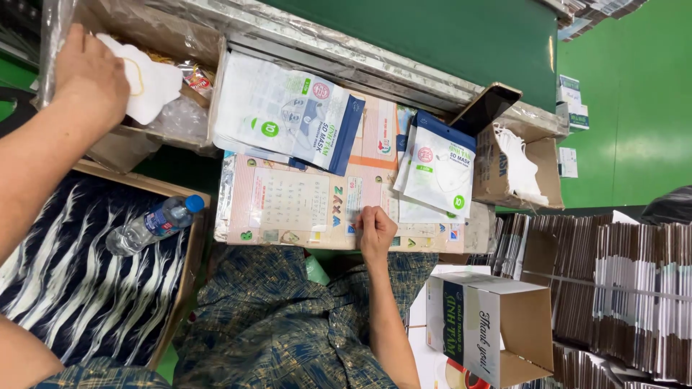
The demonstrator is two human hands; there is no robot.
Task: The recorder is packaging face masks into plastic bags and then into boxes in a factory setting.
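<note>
My left hand (90, 72) reaches into a plastic-lined box (155, 25) at the top left and grips a white face mask (148, 79) with a yellow ear loop. My right hand (376, 232) rests on a printed chart board (295, 202) over my lap, its fingers curled shut with nothing visible in them. A stack of white and blue mask pouches (288, 115) lies on the board between my hands. A smaller pile of the same pouches (440, 169) sits just right of my right hand.
A small carton of loose white masks (519, 166) stands at the board's right end, with a dark phone (486, 108) leaning above it. A water bottle (151, 223) lies on patterned cloth at left. An open printed carton (490, 331) and stacks of flat cartons (627, 288) fill the lower right.
</note>
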